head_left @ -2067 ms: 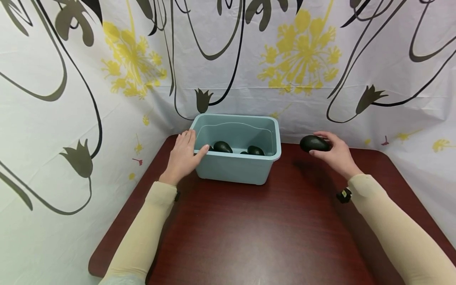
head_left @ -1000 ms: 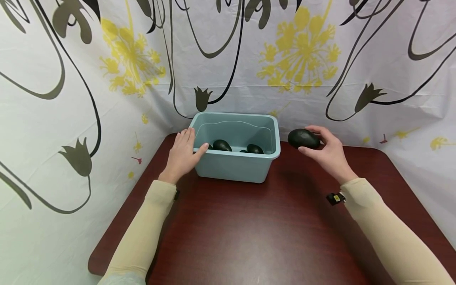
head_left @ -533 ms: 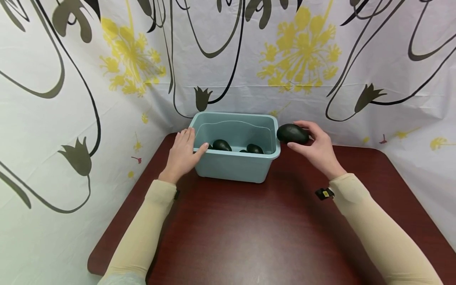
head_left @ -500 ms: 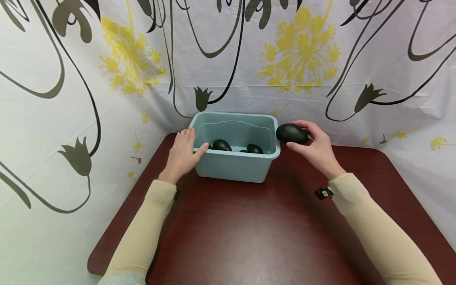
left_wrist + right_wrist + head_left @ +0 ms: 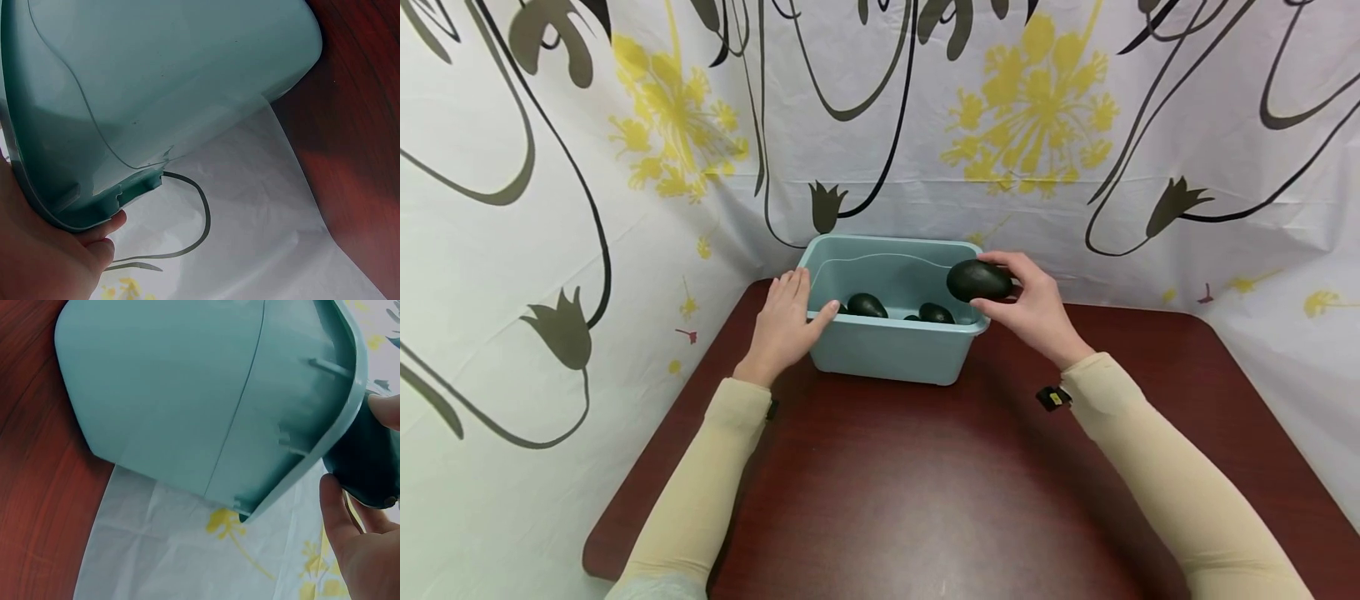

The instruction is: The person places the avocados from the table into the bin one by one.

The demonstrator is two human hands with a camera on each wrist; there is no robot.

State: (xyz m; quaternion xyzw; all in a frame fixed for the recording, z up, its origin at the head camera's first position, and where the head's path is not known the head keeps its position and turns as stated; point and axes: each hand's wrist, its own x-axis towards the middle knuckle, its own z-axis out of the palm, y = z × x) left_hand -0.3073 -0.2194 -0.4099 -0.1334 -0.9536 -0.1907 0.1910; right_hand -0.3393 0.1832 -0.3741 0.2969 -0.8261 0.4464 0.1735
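Observation:
A dark avocado [image 5: 979, 281] is pinched between the thumb and fingers of my right hand [image 5: 1033, 308], over the right end of a light blue plastic bin [image 5: 891, 354]. The right wrist view catches part of this avocado [image 5: 365, 459] behind the bin's rim, with the fingertips beneath it. My left hand [image 5: 782, 325] rests on the bin's left front corner, its fingers extended along the left rim and its thumb over the front rim. Inside lie several dark avocados, among them one at left [image 5: 867, 306] and another at right [image 5: 936, 313]; the front wall partly hides them.
The bin stands at the back of a dark red-brown table [image 5: 925, 492]. Close behind it hangs a white cloth [image 5: 880, 158] with yellow and grey plant prints, which also runs along the left side.
My right hand has carried the avocado leftward, from beyond the bin's right side to above its right end. My left hand and the bin have stayed in place.

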